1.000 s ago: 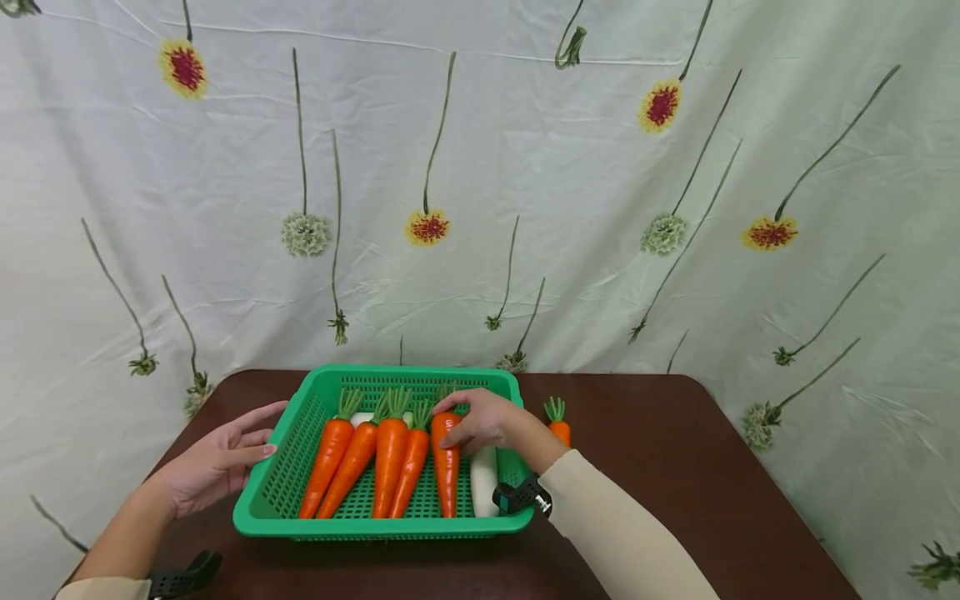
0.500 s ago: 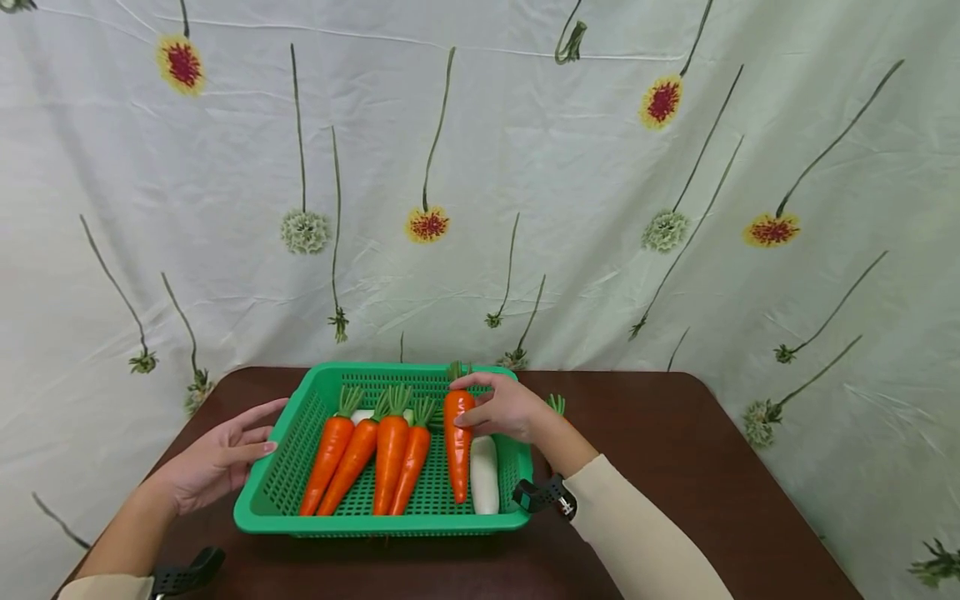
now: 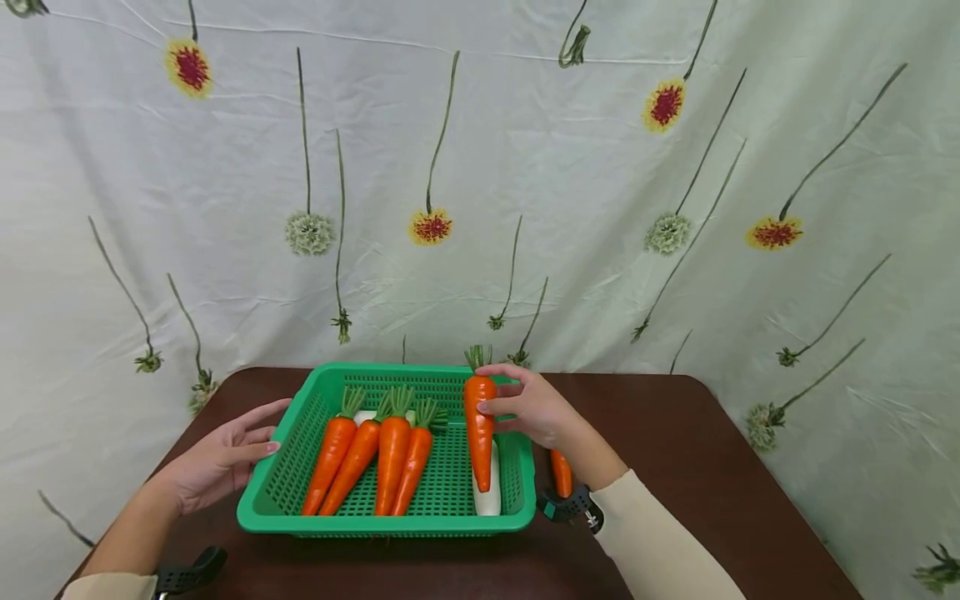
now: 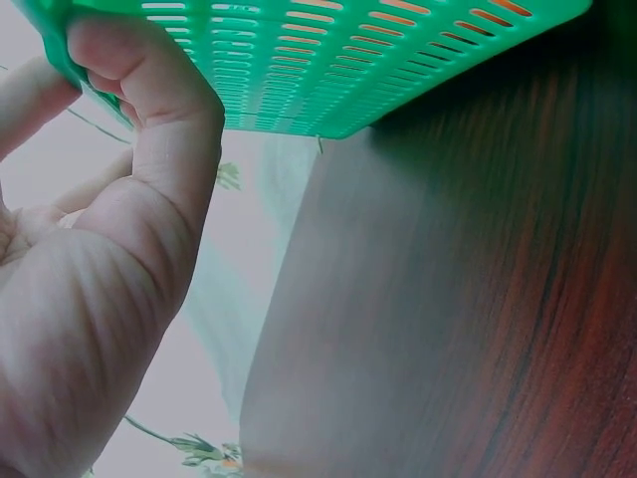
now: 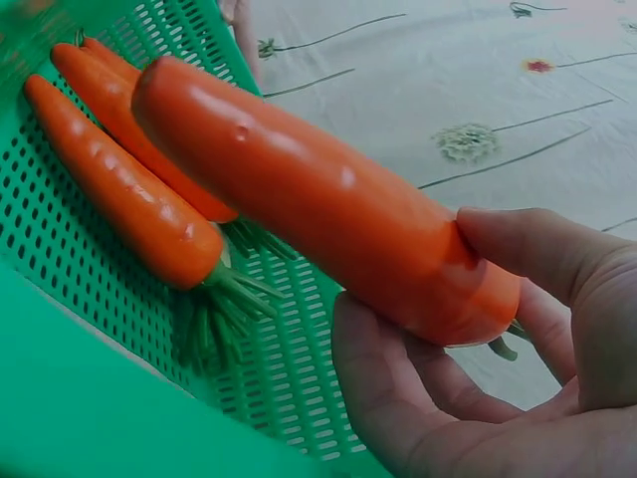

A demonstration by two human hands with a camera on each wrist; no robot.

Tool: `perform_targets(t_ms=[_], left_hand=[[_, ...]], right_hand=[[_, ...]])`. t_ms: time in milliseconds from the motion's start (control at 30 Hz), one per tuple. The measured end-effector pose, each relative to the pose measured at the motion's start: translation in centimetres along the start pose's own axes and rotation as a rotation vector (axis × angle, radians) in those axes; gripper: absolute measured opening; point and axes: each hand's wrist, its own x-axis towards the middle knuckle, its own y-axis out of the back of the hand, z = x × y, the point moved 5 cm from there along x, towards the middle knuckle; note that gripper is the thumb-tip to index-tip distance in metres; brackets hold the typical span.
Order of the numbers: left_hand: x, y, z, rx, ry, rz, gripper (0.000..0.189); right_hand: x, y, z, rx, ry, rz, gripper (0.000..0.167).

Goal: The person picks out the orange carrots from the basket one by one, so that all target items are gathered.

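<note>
My right hand pinches an orange carrot near its leafy top, thumb on one side and fingers on the other. The carrot hangs tip down over the right part of the green basket, tilted in the right wrist view. Behind it, a white radish lies partly hidden in the basket. Several more carrots rest side by side in the basket's left half, green tops away from me. My left hand holds the basket's left rim, with the thumb bent against it in the left wrist view.
Another carrot lies on the dark wooden table right of the basket, partly behind my right forearm. White pieces show beneath the carrot tops in the basket. A flower-patterned cloth hangs behind the table.
My right hand has lifted the carrot from the basket floor and carried it up and right, over the white radish. The left hand has stayed at the basket's rim.
</note>
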Motion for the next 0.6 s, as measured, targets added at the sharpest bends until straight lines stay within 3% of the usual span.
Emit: perform_targets(t_ms=[600], left_hand=[[0.0, -0.2, 0.1, -0.015, -0.012, 0.005, 0.064]], right_hand=[[-3.5, 4.7, 0.2, 0.119, 0.132, 0.091, 0.061]])
